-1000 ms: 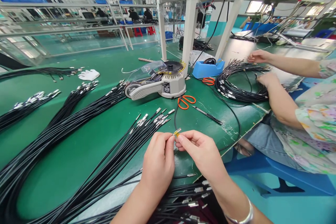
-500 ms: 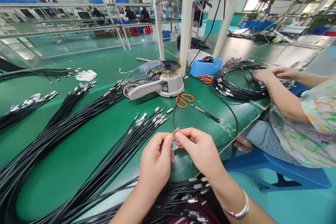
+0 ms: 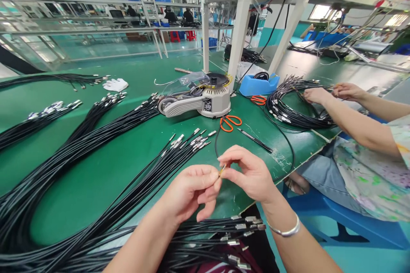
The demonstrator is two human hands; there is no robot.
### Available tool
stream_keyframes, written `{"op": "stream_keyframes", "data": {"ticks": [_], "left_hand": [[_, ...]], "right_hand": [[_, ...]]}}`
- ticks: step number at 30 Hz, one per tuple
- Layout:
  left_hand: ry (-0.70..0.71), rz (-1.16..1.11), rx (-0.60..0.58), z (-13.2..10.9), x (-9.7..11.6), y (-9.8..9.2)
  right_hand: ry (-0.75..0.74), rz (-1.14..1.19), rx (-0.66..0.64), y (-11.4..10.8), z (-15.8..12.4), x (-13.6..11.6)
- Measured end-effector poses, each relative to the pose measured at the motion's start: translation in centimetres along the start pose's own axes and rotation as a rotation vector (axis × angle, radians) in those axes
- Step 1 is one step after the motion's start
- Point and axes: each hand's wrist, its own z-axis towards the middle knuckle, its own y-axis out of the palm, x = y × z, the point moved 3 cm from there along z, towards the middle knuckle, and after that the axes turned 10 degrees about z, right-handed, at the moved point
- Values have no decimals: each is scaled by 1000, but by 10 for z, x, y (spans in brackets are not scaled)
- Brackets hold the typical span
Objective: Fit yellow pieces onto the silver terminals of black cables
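blk cable [image 3: 216, 143] has tilted yellowish end [image 3: 221, 172] pinched btwn fingers [image 3: 209, 179].

Pinching with left hand [image 3: 190, 187], thumb on index, lower fingers loosely curled; arching right hand [image 3: 250, 175] opposite, inside near edge of tabletop [image 3: 80, 192].

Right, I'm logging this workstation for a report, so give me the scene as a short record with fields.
Left hand: pinches small yellowish piece
Right hand: thumb and fingers at the same piece; firmness of grip unclear
Right wrist: silver bracelet
Surface: green table
Left of hands: black cable bundle with metal ends
Beyond hands: grey machine, orange-handled scissors, cutter knife
Farther left: white glove
Co-worker: hand at cable coil
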Motion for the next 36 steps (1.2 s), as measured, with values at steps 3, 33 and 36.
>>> {"op": "stream_keyframes", "data": {"ticks": [3, 33, 36], "left_hand": [[-70, -73, -100, -2, -2, 0], [225, 1321, 462, -10, 39, 19], [109, 1278, 628, -45, 51, -6]], "right_hand": [[-64, 60, -169, 0, 5, -1], [475, -174, -19, -28, -8, -11], [476, -143, 22, -31, -11, -5]]}}
